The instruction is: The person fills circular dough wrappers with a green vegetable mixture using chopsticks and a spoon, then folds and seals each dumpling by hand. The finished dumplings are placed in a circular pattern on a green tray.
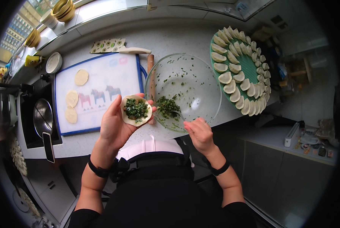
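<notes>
On the palm of my left hand [116, 119] lies a round dumpling wrapper [126, 117], topped with chopped green filling [135, 109]. My right hand [200, 133] grips the handle of a metal spoon [182, 116], whose bowl is in the heap of green filling [167, 107] at the near left of a large glass bowl [208, 111]. Scraps of green cling to the bowl's inside. Several plain wrappers [81, 77] lie on the blue-edged cutting board [97, 129] at the left. Folded dumplings [220, 67] stand in curved rows on a green round tray [248, 68] at the right.
A wooden rolling pin [150, 67] lies between board and glass bowl, partly hidden. Behind the board are a knife with a pale handle [135, 50] and a small white bowl [54, 62]. A sink with a metal pan [43, 116] is at the left, a phone [48, 146] at its edge.
</notes>
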### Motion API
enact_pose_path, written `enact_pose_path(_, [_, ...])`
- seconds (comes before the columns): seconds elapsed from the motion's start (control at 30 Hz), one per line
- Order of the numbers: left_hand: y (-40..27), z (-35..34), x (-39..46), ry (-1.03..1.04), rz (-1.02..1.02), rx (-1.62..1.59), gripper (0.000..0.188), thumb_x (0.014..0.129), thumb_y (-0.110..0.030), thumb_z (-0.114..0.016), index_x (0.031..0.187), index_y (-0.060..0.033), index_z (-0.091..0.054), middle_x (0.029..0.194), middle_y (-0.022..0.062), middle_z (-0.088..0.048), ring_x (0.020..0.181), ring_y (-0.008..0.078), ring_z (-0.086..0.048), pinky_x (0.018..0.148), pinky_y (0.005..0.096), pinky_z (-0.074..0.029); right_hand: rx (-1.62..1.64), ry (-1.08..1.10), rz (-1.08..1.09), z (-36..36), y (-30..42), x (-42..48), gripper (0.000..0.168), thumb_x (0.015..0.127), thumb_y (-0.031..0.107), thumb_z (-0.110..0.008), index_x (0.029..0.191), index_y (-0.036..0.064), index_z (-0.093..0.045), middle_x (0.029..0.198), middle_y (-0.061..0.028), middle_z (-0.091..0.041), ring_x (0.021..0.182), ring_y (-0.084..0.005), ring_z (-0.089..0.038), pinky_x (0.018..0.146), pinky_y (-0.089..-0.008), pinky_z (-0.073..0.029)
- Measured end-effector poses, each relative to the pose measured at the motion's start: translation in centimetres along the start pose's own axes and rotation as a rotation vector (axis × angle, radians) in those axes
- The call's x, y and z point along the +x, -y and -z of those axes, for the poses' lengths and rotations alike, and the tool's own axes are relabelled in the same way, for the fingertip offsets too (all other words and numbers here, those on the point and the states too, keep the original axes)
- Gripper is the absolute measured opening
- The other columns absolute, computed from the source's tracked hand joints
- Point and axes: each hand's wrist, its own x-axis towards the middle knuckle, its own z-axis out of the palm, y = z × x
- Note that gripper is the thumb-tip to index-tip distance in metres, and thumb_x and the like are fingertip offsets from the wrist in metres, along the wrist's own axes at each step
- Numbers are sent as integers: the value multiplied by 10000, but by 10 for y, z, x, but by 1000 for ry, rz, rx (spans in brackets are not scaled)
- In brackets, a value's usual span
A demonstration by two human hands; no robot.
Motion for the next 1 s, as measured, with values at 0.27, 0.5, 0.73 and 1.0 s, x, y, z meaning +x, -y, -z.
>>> enact_pose_path(0.27, [2,4,2,-55,20,-14,540,971,-363,-194,1233,64,-395,1186,262,-503,1114,342,-511,976,435,-407,179,-138,-346,4,4,-6,91,841,36,-594,870,-24,-656,687,-73,-587,625,-147,-550,559,-242,-420])
enact_pose_path(0.5, [5,19,8,-185,14,56,536,973,-350,-197,1204,79,-422,1148,236,-531,1086,328,-530,966,424,-415,761,-348,-939,5,-3,-1,232,921,137,-509,921,-65,-622,753,-47,-602,660,-88,-539,639,-203,-408])
enact_pose_path(0.73, [14,10,27,-168,76,73,494,972,-327,-206,1152,45,-476,1115,188,-560,1078,302,-533,973,429,-391,944,-587,-885,33,15,19,232,922,134,-504,963,-81,-583,808,-82,-604,696,-115,-548,673,-220,-430])
enact_pose_path(1.0, [17,-38,40,-29,237,-9,520,975,-344,-166,1183,23,-471,1138,179,-550,1075,286,-532,951,431,-415,-104,-64,392,60,51,27,178,833,106,-636,970,-7,-614,887,-62,-596,739,-167,-545,638,-293,-470])
